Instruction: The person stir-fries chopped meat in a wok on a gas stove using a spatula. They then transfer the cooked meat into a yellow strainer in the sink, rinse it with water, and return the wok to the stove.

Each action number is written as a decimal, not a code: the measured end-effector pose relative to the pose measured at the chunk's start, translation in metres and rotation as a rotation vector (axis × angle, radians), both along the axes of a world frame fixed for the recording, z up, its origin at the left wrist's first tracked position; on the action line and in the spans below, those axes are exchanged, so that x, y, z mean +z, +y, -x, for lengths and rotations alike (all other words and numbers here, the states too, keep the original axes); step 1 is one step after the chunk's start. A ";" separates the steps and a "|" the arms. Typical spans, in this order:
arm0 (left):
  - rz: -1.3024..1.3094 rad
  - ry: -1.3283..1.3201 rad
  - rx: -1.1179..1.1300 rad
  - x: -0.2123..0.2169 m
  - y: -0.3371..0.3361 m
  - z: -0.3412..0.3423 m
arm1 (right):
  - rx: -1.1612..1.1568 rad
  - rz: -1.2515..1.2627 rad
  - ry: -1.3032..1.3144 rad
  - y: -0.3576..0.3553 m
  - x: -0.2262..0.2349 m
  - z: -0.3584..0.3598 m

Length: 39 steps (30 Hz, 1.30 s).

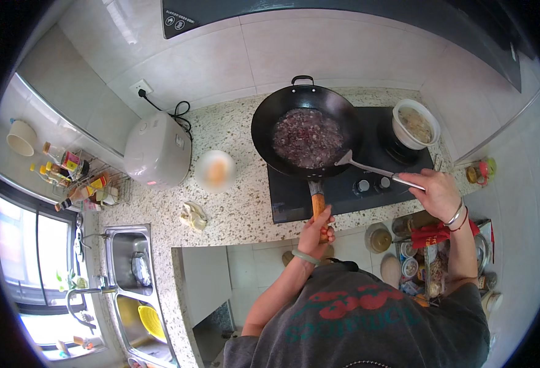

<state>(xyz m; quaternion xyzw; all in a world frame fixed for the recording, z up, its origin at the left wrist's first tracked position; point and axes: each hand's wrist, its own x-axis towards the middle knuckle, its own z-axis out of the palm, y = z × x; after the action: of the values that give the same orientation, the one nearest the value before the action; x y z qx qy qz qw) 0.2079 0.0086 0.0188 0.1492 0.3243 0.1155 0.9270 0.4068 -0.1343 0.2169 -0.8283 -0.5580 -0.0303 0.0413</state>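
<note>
A large black wok [270, 119] sits on the left side of the black cooktop [294, 205]. Inside it lies a layer of dark reddish-purple chopped food [306, 138], too fine to name. My left hand [316, 235] is wrapped round the wok's wooden handle [318, 205] at the counter's front edge. My right hand [434, 195] grips the far end of a metal spatula [374, 167]. The spatula's blade rests at the wok's right inner wall, beside the food. Two control knobs [373, 184] show below the spatula's shaft.
Right of the wok, a white bowl [418, 126] of pale food stands over the other burner. To the left are a white appliance [158, 150], a white plate [214, 172] with blurred orange food and a crumpled cloth [193, 216]. A steel double sink [130, 251] lies lower left.
</note>
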 end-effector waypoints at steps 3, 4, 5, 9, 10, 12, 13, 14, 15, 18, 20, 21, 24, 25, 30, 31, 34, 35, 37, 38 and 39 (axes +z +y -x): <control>0.007 0.011 -0.012 -0.001 0.001 0.000 | 0.066 0.020 0.017 0.006 -0.003 0.005; 0.014 0.012 -0.017 -0.001 0.001 -0.001 | 0.088 0.009 0.041 0.010 -0.013 0.007; 0.022 0.014 -0.018 -0.001 0.001 -0.001 | 0.107 0.019 0.075 0.016 -0.025 0.008; 0.011 0.006 -0.015 -0.003 0.000 -0.001 | 0.027 -0.132 0.160 0.047 -0.076 0.005; 0.006 0.014 -0.013 -0.003 0.001 -0.001 | 0.005 -0.168 0.194 0.055 -0.082 -0.002; -0.003 0.017 -0.010 -0.001 0.002 -0.001 | -0.027 -0.240 0.244 0.058 -0.083 -0.008; -0.002 0.014 -0.009 0.000 0.001 -0.001 | -0.038 -0.271 0.263 0.056 -0.079 -0.009; -0.001 0.011 -0.009 0.000 0.001 0.000 | -0.050 -0.302 0.282 0.054 -0.074 -0.009; -0.005 0.011 -0.004 0.000 0.001 0.000 | -0.069 -0.289 0.267 0.053 -0.066 -0.009; -0.009 0.008 -0.002 0.000 0.001 0.000 | -0.053 -0.189 0.248 0.038 -0.037 -0.009; -0.007 0.011 -0.010 0.001 0.001 0.000 | -0.055 -0.142 0.290 0.028 -0.022 -0.007; -0.005 0.004 -0.007 0.000 0.001 0.000 | -0.062 -0.098 0.303 0.025 -0.012 -0.004; 0.006 -0.001 -0.008 -0.001 0.001 0.000 | 0.009 -0.044 0.275 0.021 -0.007 0.002; 0.009 0.007 -0.013 0.000 0.001 0.000 | 0.032 -0.023 0.261 0.023 -0.009 0.006; 0.002 0.013 -0.023 -0.002 0.002 -0.001 | 0.127 -0.087 0.263 0.049 -0.053 0.031; 0.002 0.014 -0.024 -0.003 0.002 -0.001 | 0.106 -0.085 0.267 0.060 -0.061 0.038; -0.007 0.018 -0.025 -0.002 0.002 0.000 | 0.051 -0.138 0.269 0.090 -0.088 0.048; -0.012 0.015 -0.025 -0.001 0.002 0.000 | 0.043 -0.192 0.253 0.102 -0.100 0.042; -0.001 0.012 -0.017 -0.002 0.001 -0.001 | 0.010 -0.280 0.275 0.120 -0.115 0.025; 0.002 0.008 -0.013 -0.002 0.002 -0.001 | -0.016 -0.317 0.309 0.125 -0.118 0.012; 0.000 0.011 -0.017 -0.002 0.002 0.000 | -0.027 -0.353 0.328 0.125 -0.120 0.002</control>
<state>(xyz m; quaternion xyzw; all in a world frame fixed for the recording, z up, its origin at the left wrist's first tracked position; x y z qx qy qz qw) 0.2081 0.0109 0.0170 0.1528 0.3282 0.1067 0.9260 0.4045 -0.0090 0.0967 -0.8094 -0.5188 0.0068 0.2752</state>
